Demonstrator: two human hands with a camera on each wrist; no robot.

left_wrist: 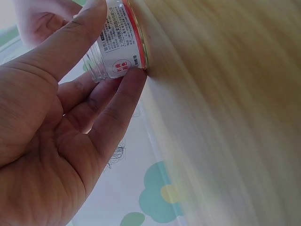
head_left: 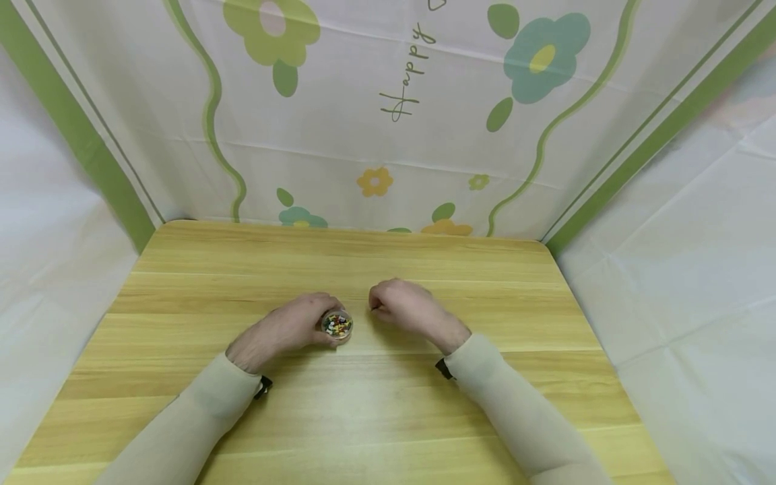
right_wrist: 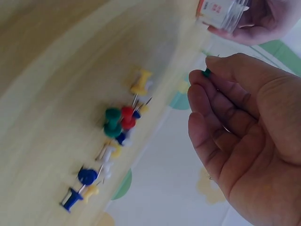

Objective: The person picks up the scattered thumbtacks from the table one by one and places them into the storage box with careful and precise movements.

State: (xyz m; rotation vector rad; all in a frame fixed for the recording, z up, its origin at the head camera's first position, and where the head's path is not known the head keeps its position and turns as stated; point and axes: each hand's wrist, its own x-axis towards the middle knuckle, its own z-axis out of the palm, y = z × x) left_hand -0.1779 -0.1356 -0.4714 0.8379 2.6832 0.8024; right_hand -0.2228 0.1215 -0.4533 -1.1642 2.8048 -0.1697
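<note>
My left hand [head_left: 294, 323] grips a small clear jar [left_wrist: 120, 40] with a printed white label and a red band near its base. The jar stands upright on the table, and many-coloured push pins [head_left: 337, 326] fill it up to near its open mouth. Just to the right, my right hand [head_left: 411, 311] pinches a green push pin [right_wrist: 207, 73] between thumb and forefinger. Below that hand, in the right wrist view, loose pins lie scattered on the wood: a green pin [right_wrist: 112, 122], a red pin [right_wrist: 127, 117], a yellow pin [right_wrist: 141, 82], a blue pin [right_wrist: 71, 199] and others. The head view does not show them.
Both hands work over the middle of a wood-grain table [head_left: 364, 417]. A white curtain [head_left: 339, 128] with printed flowers hangs along its far edge, and pale sheets [head_left: 685, 283] close off the sides. Black straps [head_left: 444, 368] show at the cuffs.
</note>
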